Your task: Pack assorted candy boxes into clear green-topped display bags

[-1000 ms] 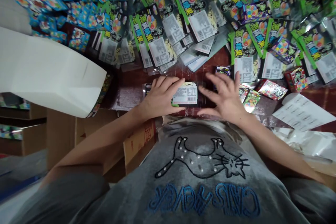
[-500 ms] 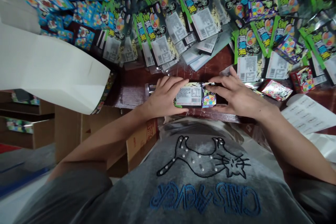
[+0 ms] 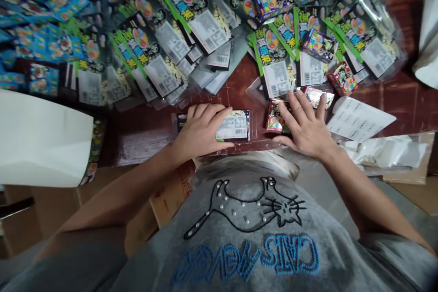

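Observation:
A black package with a white label point(image 3: 235, 127) lies near the table's front edge in a clear sleeve. My left hand point(image 3: 200, 131) grips it, with the thumb along the front side and the fingers over the back. To the right, my right hand point(image 3: 304, 123) is spread, its fingertips over a small red box point(image 3: 275, 115). A white and red box point(image 3: 316, 96) lies just behind that hand's fingers. Another red box point(image 3: 343, 78) and a purple box point(image 3: 320, 45) are farther back.
Black and green packages point(image 3: 273, 61) cover the back of the dark red table point(image 3: 137, 139). Blue packets point(image 3: 44, 80) are piled at the left, behind a white box flap point(image 3: 44, 137). A label sheet point(image 3: 361, 118) lies at the right.
The view has shifted to the right. My right hand has left the package and moved right to the red box. A purple box end no longer shows uncovered beside the label.

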Demonstrator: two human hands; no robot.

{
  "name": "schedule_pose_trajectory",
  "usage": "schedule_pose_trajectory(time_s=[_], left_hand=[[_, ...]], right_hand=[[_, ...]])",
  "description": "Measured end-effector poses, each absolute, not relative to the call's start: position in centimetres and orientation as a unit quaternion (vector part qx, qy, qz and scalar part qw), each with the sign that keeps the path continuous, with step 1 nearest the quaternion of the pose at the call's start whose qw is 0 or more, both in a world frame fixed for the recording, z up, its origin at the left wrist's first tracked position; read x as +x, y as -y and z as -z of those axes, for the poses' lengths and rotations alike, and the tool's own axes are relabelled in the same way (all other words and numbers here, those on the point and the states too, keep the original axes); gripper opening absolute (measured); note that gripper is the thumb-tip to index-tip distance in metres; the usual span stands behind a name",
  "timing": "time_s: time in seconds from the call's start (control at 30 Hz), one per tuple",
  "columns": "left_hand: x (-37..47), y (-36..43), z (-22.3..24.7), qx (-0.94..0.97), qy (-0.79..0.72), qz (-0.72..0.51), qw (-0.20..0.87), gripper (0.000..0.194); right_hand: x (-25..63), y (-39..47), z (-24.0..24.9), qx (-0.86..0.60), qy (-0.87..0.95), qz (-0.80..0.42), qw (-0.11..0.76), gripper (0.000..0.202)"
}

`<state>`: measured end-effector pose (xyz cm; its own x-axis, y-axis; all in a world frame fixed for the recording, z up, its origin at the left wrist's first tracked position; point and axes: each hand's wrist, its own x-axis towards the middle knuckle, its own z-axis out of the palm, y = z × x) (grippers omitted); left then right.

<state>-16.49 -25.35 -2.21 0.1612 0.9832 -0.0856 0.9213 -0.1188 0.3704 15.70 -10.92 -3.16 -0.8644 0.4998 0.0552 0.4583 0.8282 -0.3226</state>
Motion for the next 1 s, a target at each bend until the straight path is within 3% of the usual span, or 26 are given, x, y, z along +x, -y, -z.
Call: schedule_pose_trajectory(time_s=[0.13, 0.33, 0.53, 0.6, 0.73, 0.8, 1.0], left_hand=[[-16.1, 24.9, 2.0, 0.735, -0.649, -0.089, 0.176, 0.095], [-16.0, 25.5, 1.9, 0.733, -0.636, -0.13, 0.204, 0.099], [-15.6, 25.9, 2.2, 0.735, -0.639, -0.139, 0.181, 0.096], [-15.3, 25.8, 2.4, 0.724, -0.654, -0.133, 0.175, 0.097], [-14.9, 25.6, 2.5, 0.715, -0.671, -0.099, 0.169, 0.099], [-15.0, 25.4, 2.4, 0.719, -0.669, -0.091, 0.169, 0.099], [-14.5, 24.9, 2.5, 0.718, -0.665, -0.096, 0.182, 0.101]], right_hand=[[15.7, 9.6, 4.4, -0.192, 0.962, -0.172, 0.088, 0.083], [13.7, 9.6, 4.5, -0.061, 0.945, -0.282, 0.156, 0.084], [11.8, 9.5, 4.7, -0.081, 0.959, -0.23, 0.145, 0.077], [11.2, 10.0, 4.9, -0.1, 0.958, -0.233, 0.134, 0.084], [11.6, 10.0, 4.4, -0.127, 0.954, -0.248, 0.11, 0.123], [12.7, 9.4, 3.7, -0.144, 0.958, -0.227, 0.095, 0.129], [13.8, 7.9, 2.8, -0.13, 0.965, -0.206, 0.098, 0.079]])
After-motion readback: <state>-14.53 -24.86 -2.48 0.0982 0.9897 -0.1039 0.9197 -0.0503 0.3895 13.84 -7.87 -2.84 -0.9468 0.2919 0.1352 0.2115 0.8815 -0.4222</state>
